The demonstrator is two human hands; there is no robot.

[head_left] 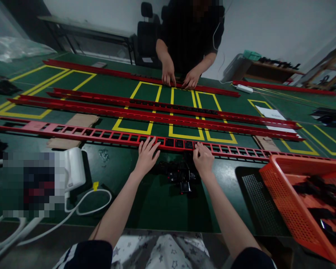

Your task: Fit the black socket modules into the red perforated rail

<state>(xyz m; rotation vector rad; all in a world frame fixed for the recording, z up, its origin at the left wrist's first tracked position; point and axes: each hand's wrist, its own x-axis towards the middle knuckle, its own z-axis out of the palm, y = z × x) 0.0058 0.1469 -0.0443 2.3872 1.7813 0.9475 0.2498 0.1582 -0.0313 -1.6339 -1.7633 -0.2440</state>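
Note:
A long red metal rail (120,139) with a row of rectangular cutouts lies across the table before me. Several black socket modules (179,143) sit side by side in its middle cutouts. My left hand (148,154) rests on the rail left of them, fingers spread. At their right end my right hand (204,160) is closed, thumb and fingertips pinched against the rail; whatever is between them is hidden. Between my forearms, on the near side of the rail, lies a loose pile of black modules (184,177) with wires or clips too dark to make out.
At right stands an orange basket (280,186) holding black parts. A white power strip (74,168) with cables lies left. More red rails (106,110) run parallel beyond mine, over yellow floor-style tape lines. Across the table, a co-worker's hands (192,77) touch the farthest rail.

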